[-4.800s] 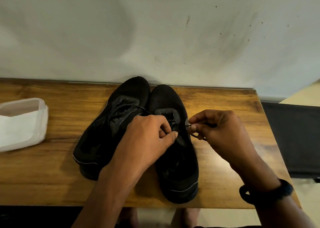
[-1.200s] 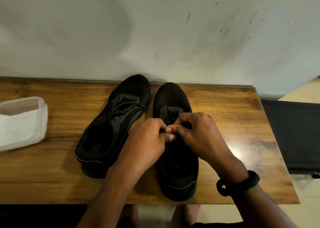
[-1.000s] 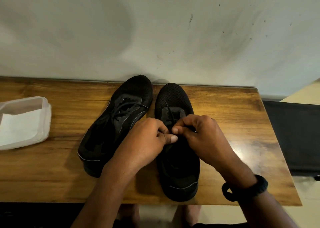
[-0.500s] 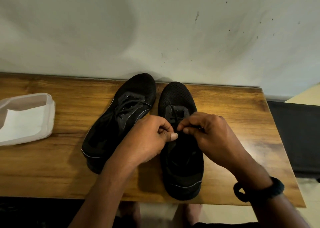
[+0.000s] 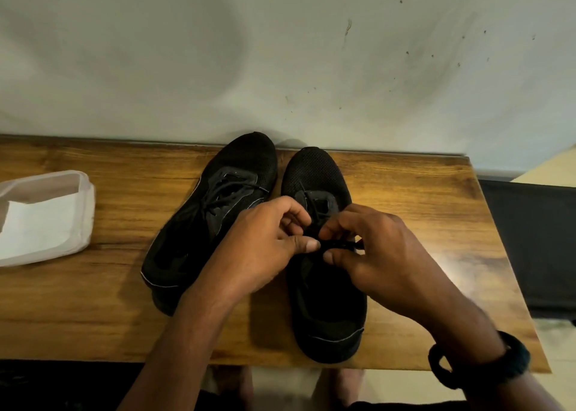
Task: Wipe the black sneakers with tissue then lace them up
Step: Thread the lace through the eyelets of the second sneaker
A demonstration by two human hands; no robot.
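left hand point(image 5: 265, 245) curled, thumb and forefinger pinching black lace point(image 5: 339, 244) | right hand point(image 5: 377, 254) curled, pinching same lace | both over right sneaker point(image 5: 314, 173), mid desk point(image 5: 420, 192) | left sneaker point(image 5: 243, 161) just beside it | tissue tub point(image 5: 46, 217) at left edge

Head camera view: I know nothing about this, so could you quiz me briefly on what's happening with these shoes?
1. True or false: the left hand and right hand both pinch the lace of the right-hand sneaker.
2. Where does the white container sit? A) at the left end of the table B) between the sneakers C) on the floor
3. Fill in: the dark band is on the ___ wrist.
Key: 1 true; 2 A; 3 right.
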